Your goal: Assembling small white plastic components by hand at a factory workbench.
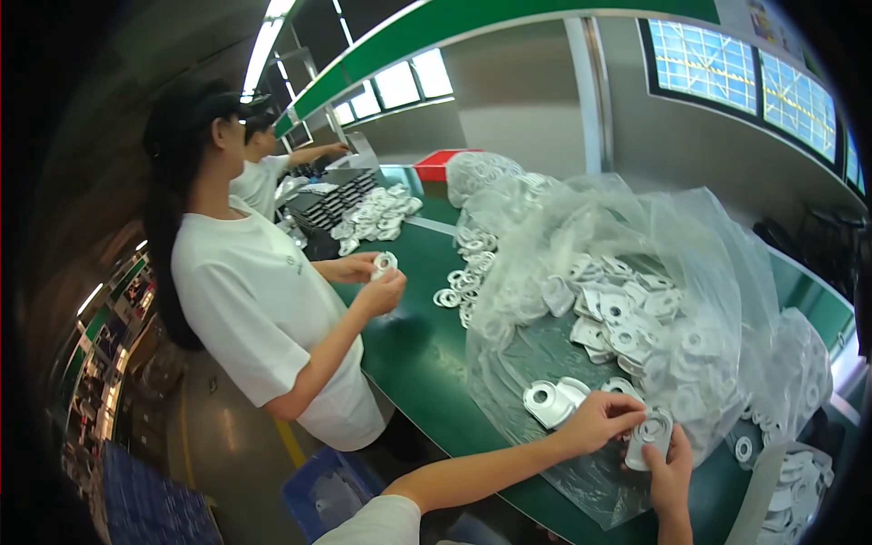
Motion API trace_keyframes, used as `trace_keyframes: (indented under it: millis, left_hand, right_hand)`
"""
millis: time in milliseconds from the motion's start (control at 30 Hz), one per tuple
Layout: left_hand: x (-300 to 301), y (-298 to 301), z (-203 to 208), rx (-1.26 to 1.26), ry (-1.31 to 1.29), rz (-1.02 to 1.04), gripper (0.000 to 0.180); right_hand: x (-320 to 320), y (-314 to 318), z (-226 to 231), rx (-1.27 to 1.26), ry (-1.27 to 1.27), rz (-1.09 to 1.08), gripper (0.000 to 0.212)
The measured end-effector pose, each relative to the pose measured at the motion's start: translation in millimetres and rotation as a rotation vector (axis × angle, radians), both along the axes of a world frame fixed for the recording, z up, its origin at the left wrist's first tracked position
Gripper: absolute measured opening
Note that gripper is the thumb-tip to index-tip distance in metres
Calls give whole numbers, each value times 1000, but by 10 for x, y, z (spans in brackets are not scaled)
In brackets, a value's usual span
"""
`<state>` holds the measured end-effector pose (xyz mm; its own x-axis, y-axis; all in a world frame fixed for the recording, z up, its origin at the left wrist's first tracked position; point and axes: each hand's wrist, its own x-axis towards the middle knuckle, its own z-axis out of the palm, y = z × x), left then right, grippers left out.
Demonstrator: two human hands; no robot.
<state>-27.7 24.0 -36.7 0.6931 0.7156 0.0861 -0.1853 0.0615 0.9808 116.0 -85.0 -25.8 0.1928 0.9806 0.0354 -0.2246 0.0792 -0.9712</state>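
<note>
My right hand (670,470) grips a white plastic part (649,438), rounded at the top with a ring-shaped opening, thumb on its front. My left hand (599,421) comes in from the left, fingers pinched together at the part's upper edge; what sits between the fingertips is too small to make out. Just beyond my hands, similar white parts (545,401) lie on a clear plastic bag (581,477). A heap of such white parts (627,313) fills the opened bag farther back.
White rings (465,289) are strewn on the green table (409,341) left of the bag. A box of white pieces (792,490) stands at right. A co-worker (263,300) handles a white part at left; another person (259,173) works beyond. A blue bin (318,481) sits below the table edge.
</note>
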Motion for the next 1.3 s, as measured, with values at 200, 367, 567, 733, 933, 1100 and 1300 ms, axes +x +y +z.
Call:
trace_keyframes:
  millis: [200,367,567,733,933,1100,1300]
  left_hand:
    - [36,-42,-14,38,-41,-13,14]
    - [42,-90,40,21,-50,21,11]
    - [45,-68,-7,85,-43,-48,14]
    - [18,-143,183,340,27,-38,18]
    - [-4,-138,181,427,62,-26,17]
    - [1,-118,145,323,30,-76,19]
    - [2,-135,192,317,84,-74,17]
  right_hand:
    - [-45,-34,91,3,21,62,25]
    - [-42,-32,83,18,30,61,24]
    - [31,-43,-16,42,-46,31,24]
    - [131,-2,-139,35,-195,-52,26]
    - [35,-7,-56,67,-298,-64,31]
    - [59,-15,-44,58,-330,-26,31]
    - [95,-11,-89,39,-342,-28,30]
